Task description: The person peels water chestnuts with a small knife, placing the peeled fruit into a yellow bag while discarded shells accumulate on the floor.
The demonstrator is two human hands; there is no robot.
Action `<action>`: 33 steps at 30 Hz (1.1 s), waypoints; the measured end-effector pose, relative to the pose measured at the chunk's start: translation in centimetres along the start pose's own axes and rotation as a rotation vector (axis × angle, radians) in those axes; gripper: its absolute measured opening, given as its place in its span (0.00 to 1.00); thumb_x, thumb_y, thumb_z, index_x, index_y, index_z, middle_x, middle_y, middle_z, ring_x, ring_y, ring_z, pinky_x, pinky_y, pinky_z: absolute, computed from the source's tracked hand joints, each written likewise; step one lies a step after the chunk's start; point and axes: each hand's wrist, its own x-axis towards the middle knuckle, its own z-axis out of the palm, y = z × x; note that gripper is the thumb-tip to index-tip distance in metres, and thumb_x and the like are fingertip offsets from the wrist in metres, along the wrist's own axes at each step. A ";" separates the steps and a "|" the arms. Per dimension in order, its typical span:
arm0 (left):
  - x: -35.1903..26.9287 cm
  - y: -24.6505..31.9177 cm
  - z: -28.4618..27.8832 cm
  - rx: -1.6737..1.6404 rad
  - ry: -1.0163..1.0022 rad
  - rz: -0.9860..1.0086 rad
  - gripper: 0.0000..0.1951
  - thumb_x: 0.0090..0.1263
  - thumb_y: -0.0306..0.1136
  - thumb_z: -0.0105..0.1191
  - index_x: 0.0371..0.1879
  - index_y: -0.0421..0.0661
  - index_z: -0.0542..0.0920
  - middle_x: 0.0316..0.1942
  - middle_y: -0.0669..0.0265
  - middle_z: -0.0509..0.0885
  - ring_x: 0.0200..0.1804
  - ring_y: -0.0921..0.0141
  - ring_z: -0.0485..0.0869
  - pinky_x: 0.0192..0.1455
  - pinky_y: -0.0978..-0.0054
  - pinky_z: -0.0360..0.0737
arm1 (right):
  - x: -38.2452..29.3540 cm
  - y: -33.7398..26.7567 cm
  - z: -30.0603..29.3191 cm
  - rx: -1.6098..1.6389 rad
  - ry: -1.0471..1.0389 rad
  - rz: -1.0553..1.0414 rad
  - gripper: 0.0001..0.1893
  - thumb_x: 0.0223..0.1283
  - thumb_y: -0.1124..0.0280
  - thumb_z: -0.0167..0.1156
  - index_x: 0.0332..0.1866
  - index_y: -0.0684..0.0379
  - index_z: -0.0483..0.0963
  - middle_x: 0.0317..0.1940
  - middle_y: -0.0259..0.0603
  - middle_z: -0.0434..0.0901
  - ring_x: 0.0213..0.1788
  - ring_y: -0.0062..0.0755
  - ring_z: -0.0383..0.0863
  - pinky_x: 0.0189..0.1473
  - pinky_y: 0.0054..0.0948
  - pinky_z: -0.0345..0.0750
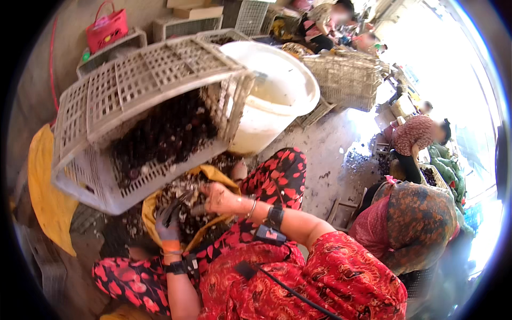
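Observation:
My left hand [167,225], in a grey glove with dark fingertips, is over an open yellow sack [149,214] between my legs. Its fingers are bent, and whether they hold anything is not clear. My bare right hand [221,199] reaches over the sack from the other side, its blurred fingertips close to the left hand. Dark and whitish scraps [196,186] fill the sack. Just beyond it, a pale plastic crate [160,66] lies on its side with its opening towards me. Dark, roundish produce [168,134] is heaped inside.
A large white tub [264,120] stands beside the crate. Yellow sheeting [46,192] hangs at left. A red basket [107,30] sits on a crate by the wall. Close at right is a person in a patterned head covering [420,220]; other people work farther back among stacked crates [344,80].

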 end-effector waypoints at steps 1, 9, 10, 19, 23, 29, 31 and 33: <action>-0.3 1.1 -0.5 0.105 -0.040 0.091 0.11 0.59 0.20 0.55 0.42 0.41 0.83 0.43 0.57 0.81 0.46 0.63 0.79 0.53 0.69 0.74 | 0.5 -0.1 -1.4 0.499 -0.024 0.108 0.04 0.58 0.76 0.53 0.34 0.55 0.75 0.14 0.30 0.57 0.15 0.22 0.57 0.28 0.22 0.66; -0.9 1.2 -2.1 0.204 -0.020 0.055 0.13 0.59 0.25 0.56 0.43 0.45 0.83 0.41 0.56 0.82 0.45 0.61 0.79 0.50 0.70 0.75 | 0.4 -1.5 -5.0 0.749 -0.043 0.093 0.06 0.55 0.78 0.54 0.38 0.61 0.75 0.26 0.32 0.69 0.25 0.26 0.64 0.42 0.28 0.73; -1.0 2.6 -1.4 0.174 -0.024 0.113 0.13 0.57 0.25 0.57 0.42 0.47 0.84 0.39 0.58 0.82 0.44 0.61 0.79 0.49 0.69 0.75 | -0.2 -1.9 -4.7 0.550 -0.028 0.067 0.04 0.54 0.79 0.54 0.35 0.63 0.73 0.28 0.36 0.69 0.32 0.28 0.66 0.47 0.30 0.71; -1.1 -2.0 0.1 0.067 0.049 -0.108 0.12 0.61 0.27 0.58 0.43 0.48 0.84 0.38 0.60 0.85 0.41 0.65 0.81 0.47 0.71 0.77 | 1.7 -3.1 -7.6 1.592 -0.046 0.715 0.12 0.55 0.83 0.55 0.45 0.70 0.69 0.41 0.37 0.77 0.29 0.13 0.72 0.38 0.15 0.76; -1.1 -5.1 -1.1 -0.344 0.244 -0.502 0.11 0.66 0.30 0.56 0.45 0.42 0.83 0.38 0.66 0.85 0.38 0.77 0.80 0.44 0.82 0.75 | 3.4 -4.6 -11.6 1.753 -0.032 0.840 0.16 0.55 0.77 0.63 0.48 0.65 0.71 0.36 0.33 0.79 0.28 0.14 0.74 0.31 0.15 0.72; -0.1 -0.7 -0.9 -0.071 0.161 -0.185 0.12 0.62 0.27 0.58 0.45 0.43 0.82 0.41 0.63 0.85 0.42 0.72 0.81 0.48 0.77 0.75 | 3.6 -3.7 -8.7 2.108 -0.031 1.105 0.16 0.62 0.76 0.55 0.56 0.61 0.71 0.35 0.30 0.79 0.29 0.16 0.75 0.23 0.16 0.67; 0.2 1.8 -1.0 0.014 0.126 -0.010 0.12 0.61 0.27 0.58 0.45 0.45 0.83 0.40 0.62 0.85 0.43 0.69 0.81 0.48 0.75 0.75 | 3.5 -4.0 -8.3 2.126 0.014 1.149 0.17 0.63 0.76 0.53 0.58 0.61 0.70 0.36 0.31 0.79 0.29 0.17 0.76 0.23 0.16 0.68; 0.0 3.8 -0.9 0.265 0.073 0.153 0.12 0.61 0.24 0.56 0.43 0.47 0.84 0.37 0.62 0.83 0.42 0.67 0.80 0.48 0.74 0.75 | 3.6 -4.5 -8.9 2.137 0.065 1.157 0.16 0.63 0.76 0.53 0.57 0.61 0.70 0.37 0.33 0.79 0.28 0.17 0.76 0.23 0.16 0.68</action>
